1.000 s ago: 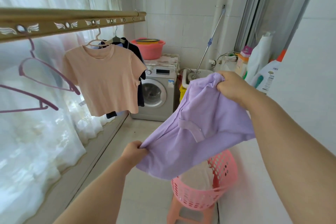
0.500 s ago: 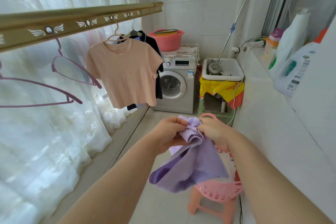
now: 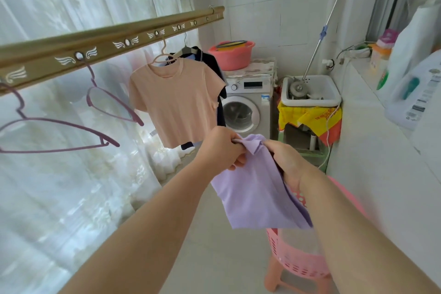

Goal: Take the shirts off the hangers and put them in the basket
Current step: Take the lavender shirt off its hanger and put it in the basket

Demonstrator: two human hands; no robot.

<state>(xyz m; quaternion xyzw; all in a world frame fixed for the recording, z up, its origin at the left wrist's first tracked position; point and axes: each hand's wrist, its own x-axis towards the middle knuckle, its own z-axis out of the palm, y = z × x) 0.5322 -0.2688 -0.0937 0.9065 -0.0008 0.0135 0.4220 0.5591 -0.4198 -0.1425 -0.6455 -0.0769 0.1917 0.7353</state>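
I am pinching the lilac shirt (image 3: 255, 188) at its top edge, left hand (image 3: 222, 148) and right hand (image 3: 284, 162) close together. It is hanging just above the pink basket (image 3: 300, 262), not yet in. A peach shirt (image 3: 174, 102) and a dark shirt (image 3: 216, 64) are waiting on hangers; two purple hangers (image 3: 112, 143) are hanging bare.

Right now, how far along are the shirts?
Done: two bare hangers on the rail. In hand: left hand and right hand both grip the lilac shirt over the basket, not yet dropped in. Left: the peach shirt and a dark shirt behind it, both on hangers.
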